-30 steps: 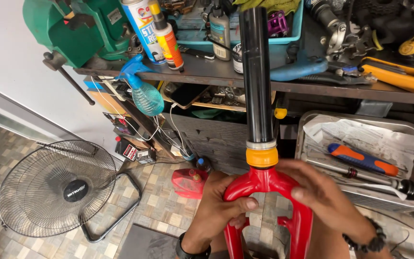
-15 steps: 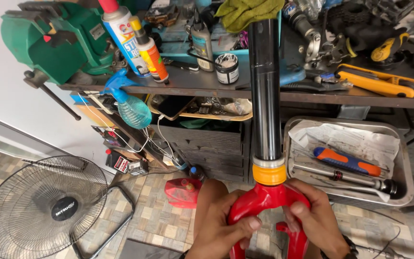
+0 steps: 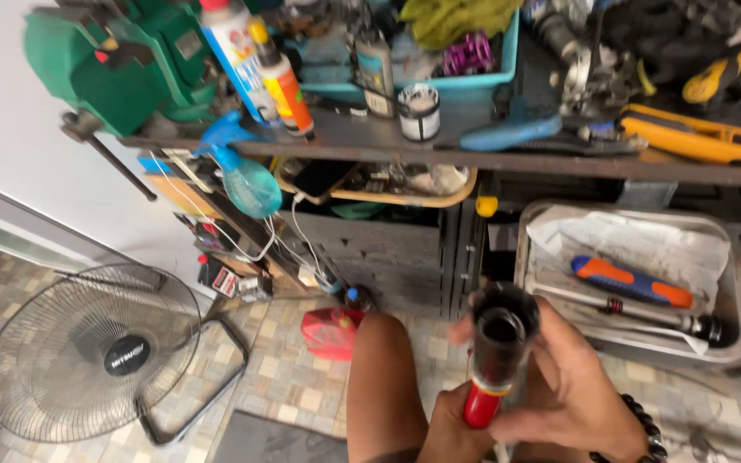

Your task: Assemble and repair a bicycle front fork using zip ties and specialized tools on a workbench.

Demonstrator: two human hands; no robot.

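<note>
The right hand (image 3: 572, 390) is wrapped around the black tube (image 3: 501, 334) of a bike fork, fingers closed on it from the 3 o'clock side, a dark bead bracelet (image 3: 636, 429) on the wrist. The left hand (image 3: 452, 429) grips the same fork lower down, clenched around the red part (image 3: 480, 407) just under an orange ring. The tube's open end points toward the camera, at about 5 o'clock from the frame's middle. A bare knee (image 3: 383, 386) sits just at 9 o'clock of the fork.

In the head view, a metal tray (image 3: 731, 283) stands at 2 o'clock of the hands, holding crumpled paper and a blue and orange screwdriver (image 3: 632, 283). Above it the desk (image 3: 439, 146) carries a green vise (image 3: 113, 73) at 10 o'clock, spray bottles (image 3: 259, 64), a small tin (image 3: 420, 111) and yellow cutters (image 3: 696, 137) at 1 o'clock. On the tiled floor at 8 o'clock lies a fan (image 3: 96, 356); a red can (image 3: 329, 333) stands near the knee.
</note>
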